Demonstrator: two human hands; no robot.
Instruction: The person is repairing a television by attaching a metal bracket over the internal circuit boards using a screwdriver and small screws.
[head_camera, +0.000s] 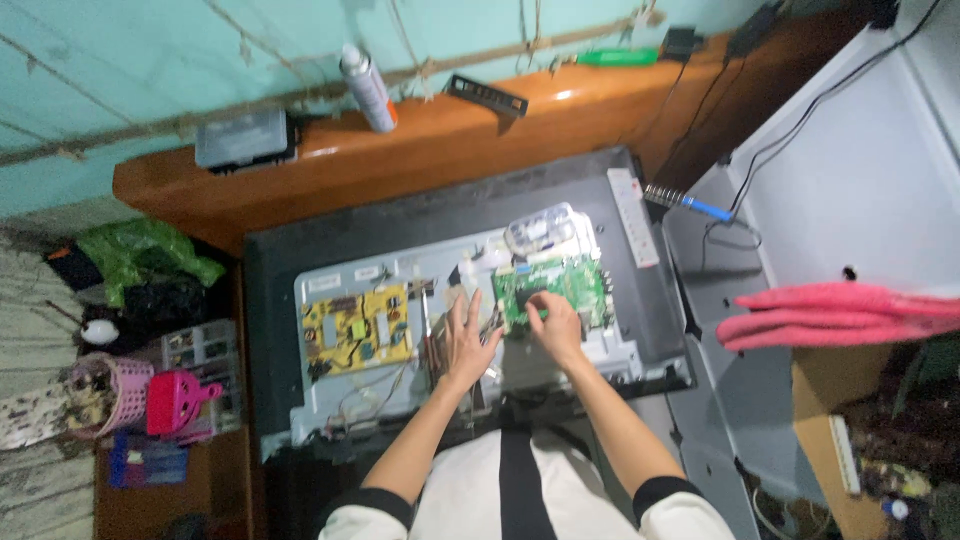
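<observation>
A flat television (270, 300) lies face down with its back cover off, showing a silver metal chassis (330, 400). A yellow power board (357, 328) sits on the left of it and a green main board (570, 283) on the right. My left hand (467, 340) rests flat on the chassis between the two boards, fingers spread, holding nothing. My right hand (555, 322) lies on the lower left part of the green board with fingers curled; whether it grips a small part there is unclear. Thin wires (375, 392) run below the yellow board.
An orange wooden bench edge (420, 140) holds a spray can (368, 88), a grey box (243, 138) and a black strip (487, 96). A blue-handled tool (690, 204) lies at the right. Pink cloth (840, 312) drapes a grey panel (850, 190). Pink baskets (140, 395) stand left.
</observation>
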